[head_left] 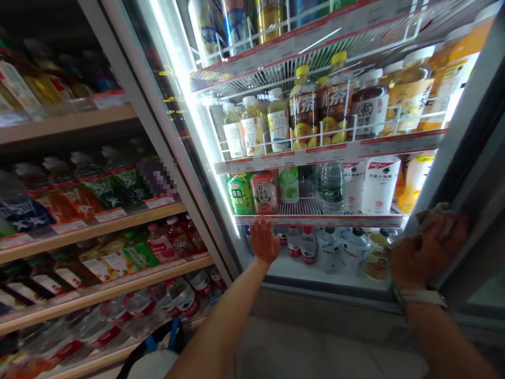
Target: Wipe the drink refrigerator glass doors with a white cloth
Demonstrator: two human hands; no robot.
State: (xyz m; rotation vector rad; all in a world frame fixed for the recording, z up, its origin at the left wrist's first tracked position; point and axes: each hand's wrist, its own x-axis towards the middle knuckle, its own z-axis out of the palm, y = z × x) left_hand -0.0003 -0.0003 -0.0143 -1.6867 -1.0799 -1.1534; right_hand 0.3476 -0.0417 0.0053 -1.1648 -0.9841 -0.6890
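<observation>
My left hand (265, 241) is stretched out with its fingers apart, and the fingertips reach the front edge of the lower fridge shelf (339, 221). It holds nothing. Just above those fingers stand a red drink bottle (264, 192) and a green one (240, 193). On the right, my right hand (418, 258), with a light band at the wrist, presses a crumpled greyish cloth (437, 215) against the fridge's right side frame. That hand is somewhat blurred, and some of its fingers are hidden by the cloth.
The lit fridge holds several shelves of drinks, with iced tea bottles (303, 108) behind a wire rail (355, 126) and water bottles (329, 247) at the bottom. To the left is an open rack (98, 221) of bottles. A white bag (153, 363) with blue straps is below.
</observation>
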